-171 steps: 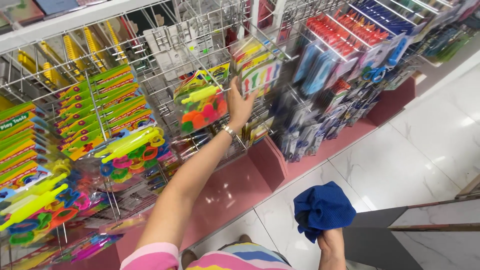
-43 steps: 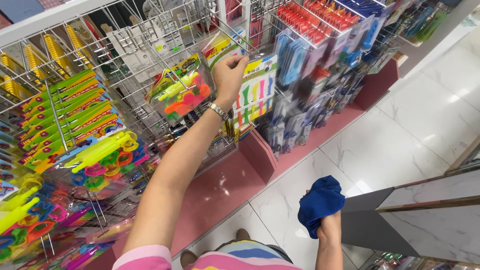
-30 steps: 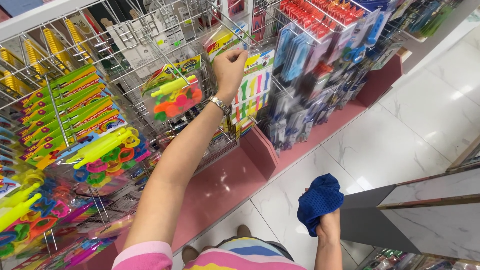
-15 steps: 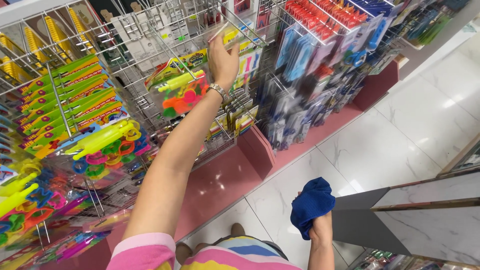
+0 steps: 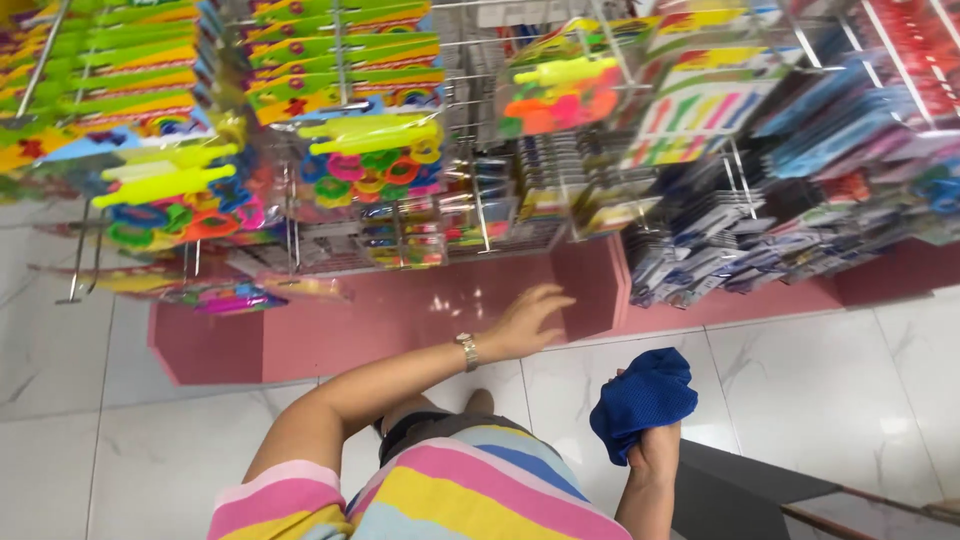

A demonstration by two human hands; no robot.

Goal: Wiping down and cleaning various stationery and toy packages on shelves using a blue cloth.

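Half a second earlier the left hand was raised against the hanging toy packets; it has since dropped to waist height, and the view has tipped downward toward the floor. That hand now hovers empty, fingers loosely spread, in front of the pink base of the wire display rack, touching nothing. A wristwatch sits on its wrist. The right hand is lower and closer to the body, fingers closed around a bunched blue cloth, which bulges up and to the left out of the fist, just right of the empty hand. It looks soft, crumpled and deep blue. Bright packets of yellow toy rolling pins with coloured rings hang well above both hands, over white floor tiles.
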